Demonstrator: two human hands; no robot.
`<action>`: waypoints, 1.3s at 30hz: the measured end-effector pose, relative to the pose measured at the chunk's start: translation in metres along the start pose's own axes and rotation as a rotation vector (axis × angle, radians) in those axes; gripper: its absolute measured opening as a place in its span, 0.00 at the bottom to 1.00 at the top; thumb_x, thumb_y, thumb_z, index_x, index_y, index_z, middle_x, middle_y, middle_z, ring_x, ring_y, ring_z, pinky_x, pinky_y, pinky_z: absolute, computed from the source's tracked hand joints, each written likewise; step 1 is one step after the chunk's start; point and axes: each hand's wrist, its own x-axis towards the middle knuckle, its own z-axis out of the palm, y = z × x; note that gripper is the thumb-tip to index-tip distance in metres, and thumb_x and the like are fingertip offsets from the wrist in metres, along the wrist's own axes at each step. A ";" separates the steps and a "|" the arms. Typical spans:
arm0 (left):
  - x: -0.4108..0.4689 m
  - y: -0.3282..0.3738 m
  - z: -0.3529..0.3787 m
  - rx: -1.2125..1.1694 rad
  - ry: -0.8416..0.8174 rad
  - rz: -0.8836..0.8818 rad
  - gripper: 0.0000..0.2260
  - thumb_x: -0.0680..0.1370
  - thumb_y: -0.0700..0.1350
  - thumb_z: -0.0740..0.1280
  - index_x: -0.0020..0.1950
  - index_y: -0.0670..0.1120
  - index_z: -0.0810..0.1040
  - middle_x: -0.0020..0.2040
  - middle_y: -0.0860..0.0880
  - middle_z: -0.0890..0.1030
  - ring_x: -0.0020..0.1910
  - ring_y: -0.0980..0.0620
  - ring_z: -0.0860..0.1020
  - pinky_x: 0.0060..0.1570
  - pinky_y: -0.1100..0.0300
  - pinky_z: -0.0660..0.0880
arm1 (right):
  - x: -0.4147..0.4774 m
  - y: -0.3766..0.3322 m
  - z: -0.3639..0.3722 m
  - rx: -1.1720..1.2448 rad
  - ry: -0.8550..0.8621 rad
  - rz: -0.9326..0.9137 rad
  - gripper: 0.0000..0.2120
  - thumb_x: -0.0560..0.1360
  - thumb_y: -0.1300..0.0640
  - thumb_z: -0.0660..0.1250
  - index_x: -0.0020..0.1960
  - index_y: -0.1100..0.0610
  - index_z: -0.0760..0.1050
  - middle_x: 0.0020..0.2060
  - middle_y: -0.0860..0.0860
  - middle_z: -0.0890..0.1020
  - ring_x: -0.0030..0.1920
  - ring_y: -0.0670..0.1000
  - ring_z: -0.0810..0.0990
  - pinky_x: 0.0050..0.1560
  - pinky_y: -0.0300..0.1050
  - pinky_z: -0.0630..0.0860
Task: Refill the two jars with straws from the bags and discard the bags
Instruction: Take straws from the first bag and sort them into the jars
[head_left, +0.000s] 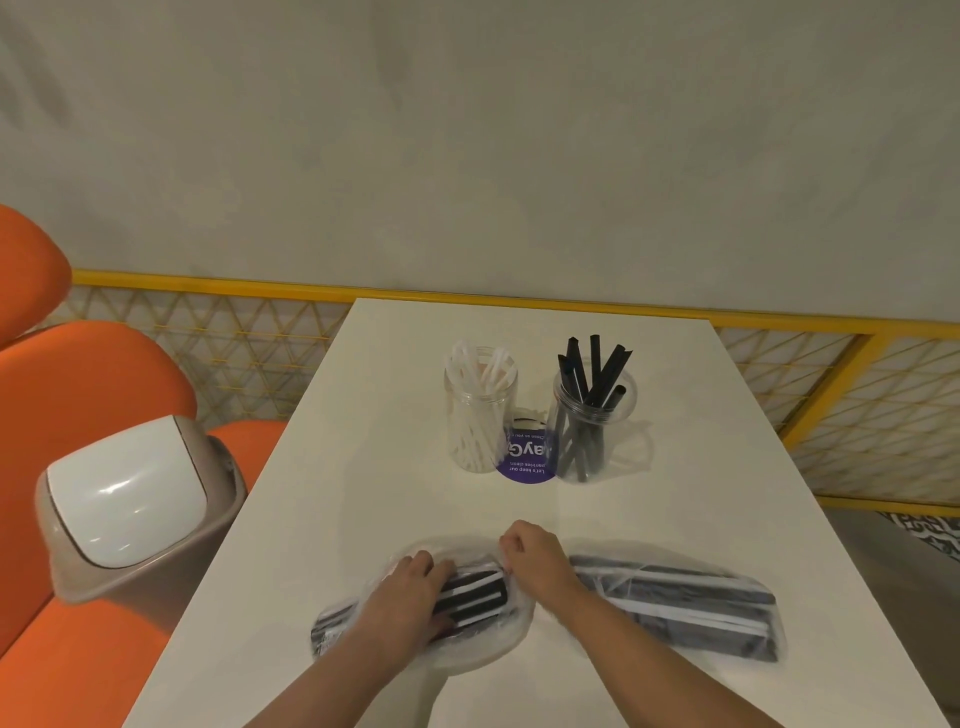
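Observation:
Two clear plastic bags of black and white straws lie at the near end of the white table (727, 467). My left hand (410, 587) presses flat on the left bag (478, 597), holding it down. My right hand (535, 558) is closed, pinching that bag's right end. The right bag (691, 608) lies untouched beside my right forearm. Farther back stand two clear jars: the left jar (480, 410) holds white straws, the right jar (589, 421) holds black straws.
A round purple sticker (524, 460) is on the table between the jars. A grey bin with a white swing lid (130, 504) stands left of the table on an orange seat (78, 384). A yellow lattice rail (831, 405) runs behind the table.

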 end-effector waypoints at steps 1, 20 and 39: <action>0.001 -0.001 0.000 -0.018 0.006 -0.003 0.27 0.76 0.51 0.65 0.72 0.50 0.61 0.65 0.49 0.69 0.64 0.49 0.68 0.64 0.59 0.65 | 0.000 0.000 0.000 0.005 -0.037 -0.007 0.06 0.78 0.54 0.60 0.44 0.56 0.70 0.44 0.50 0.77 0.48 0.51 0.76 0.49 0.44 0.72; -0.008 -0.015 -0.005 -0.180 0.035 0.049 0.28 0.72 0.44 0.65 0.71 0.52 0.63 0.64 0.52 0.70 0.63 0.53 0.71 0.60 0.66 0.64 | -0.010 -0.008 -0.010 -0.069 -0.235 -0.089 0.04 0.74 0.59 0.61 0.46 0.54 0.75 0.38 0.44 0.76 0.41 0.44 0.74 0.46 0.38 0.73; -0.005 -0.022 -0.007 -0.133 0.027 0.146 0.25 0.74 0.43 0.64 0.70 0.51 0.64 0.65 0.52 0.73 0.63 0.52 0.72 0.60 0.65 0.65 | 0.002 -0.004 -0.018 -0.276 -0.309 -0.106 0.12 0.73 0.67 0.60 0.52 0.64 0.80 0.51 0.57 0.82 0.45 0.49 0.75 0.45 0.36 0.71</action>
